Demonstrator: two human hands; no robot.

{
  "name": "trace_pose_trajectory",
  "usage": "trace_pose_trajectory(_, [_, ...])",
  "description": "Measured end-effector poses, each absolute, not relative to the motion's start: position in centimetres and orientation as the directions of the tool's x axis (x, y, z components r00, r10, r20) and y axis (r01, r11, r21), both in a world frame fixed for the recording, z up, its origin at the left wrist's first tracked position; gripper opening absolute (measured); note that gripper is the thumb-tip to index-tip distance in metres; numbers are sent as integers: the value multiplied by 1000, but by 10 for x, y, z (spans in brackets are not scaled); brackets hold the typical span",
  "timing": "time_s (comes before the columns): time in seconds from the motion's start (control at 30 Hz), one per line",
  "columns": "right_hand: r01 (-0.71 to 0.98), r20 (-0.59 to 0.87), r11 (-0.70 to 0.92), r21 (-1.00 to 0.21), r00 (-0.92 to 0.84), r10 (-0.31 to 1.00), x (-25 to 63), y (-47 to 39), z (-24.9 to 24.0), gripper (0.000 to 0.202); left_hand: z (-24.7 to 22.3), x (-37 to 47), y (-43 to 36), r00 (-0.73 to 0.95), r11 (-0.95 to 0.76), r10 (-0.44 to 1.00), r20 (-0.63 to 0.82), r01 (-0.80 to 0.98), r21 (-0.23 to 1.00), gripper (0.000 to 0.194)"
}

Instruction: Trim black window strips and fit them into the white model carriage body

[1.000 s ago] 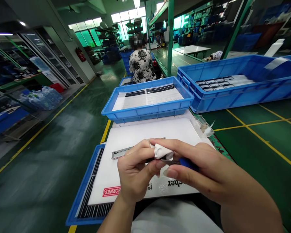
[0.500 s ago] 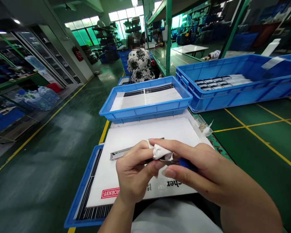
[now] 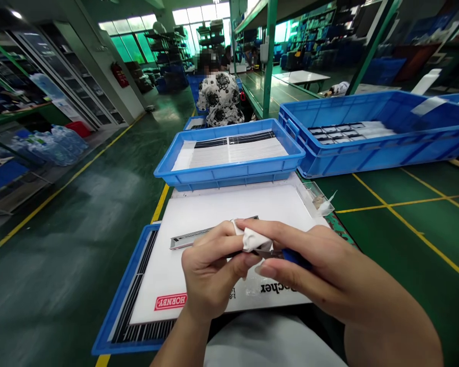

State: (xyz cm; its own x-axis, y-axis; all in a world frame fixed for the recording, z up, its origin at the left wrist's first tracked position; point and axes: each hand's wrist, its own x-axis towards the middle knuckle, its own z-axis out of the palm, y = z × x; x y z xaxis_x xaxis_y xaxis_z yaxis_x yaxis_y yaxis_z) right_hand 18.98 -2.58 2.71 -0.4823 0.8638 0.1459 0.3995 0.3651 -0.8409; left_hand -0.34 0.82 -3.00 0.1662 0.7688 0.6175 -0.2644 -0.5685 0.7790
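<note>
My left hand (image 3: 212, 270) is closed, its thumb and fingers pinching a small dark part (image 3: 235, 254) that is mostly hidden. White finger covers (image 3: 255, 239) wrap an index fingertip where the two hands meet. In my right hand (image 3: 309, 260) is a blue-handled metal tool (image 3: 296, 258), its thin metal end against the dark part. Behind my left fingers, a long grey plastic piece with slots (image 3: 189, 238) lies on the white board (image 3: 199, 209), partly covered by that hand.
A blue tray (image 3: 229, 176) of stacked white and black strips stands beyond the board. Another blue tray (image 3: 117, 306) sits partly under its left side. At right are a large blue crate (image 3: 367, 158) and a small clear box (image 3: 309, 191). A person in a patterned top (image 3: 220, 99) sits ahead.
The view has shifted slightly, so the board and trays sit a little differently in the picture. Both hands keep nearly the same grip, with the tool end still at the dark part.
</note>
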Motion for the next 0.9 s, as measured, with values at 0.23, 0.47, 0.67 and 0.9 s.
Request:
trace_pose_trajectory(0.23, [388, 123, 344, -855, -492, 862, 189, -27, 28, 46, -30, -4, 8, 167, -579, 760, 628, -265, 771, 16])
trace_pose_trajectory(0.47, [371, 120, 329, -868, -486, 866, 187, -26, 28, 45, -34, -5, 6, 156, -532, 793, 589, -291, 795, 15])
trace_pose_trajectory(0.67, [400, 114, 343, -850, -496, 861, 185, -26, 29, 48, -30, -9, 3, 155, -548, 792, 590, -244, 800, 12])
trace_pose_trajectory(0.9, [419, 71, 321, -849, -513, 856, 180, -27, 31, 48, -31, -15, 2, 136, -563, 785, 604, -249, 788, 13])
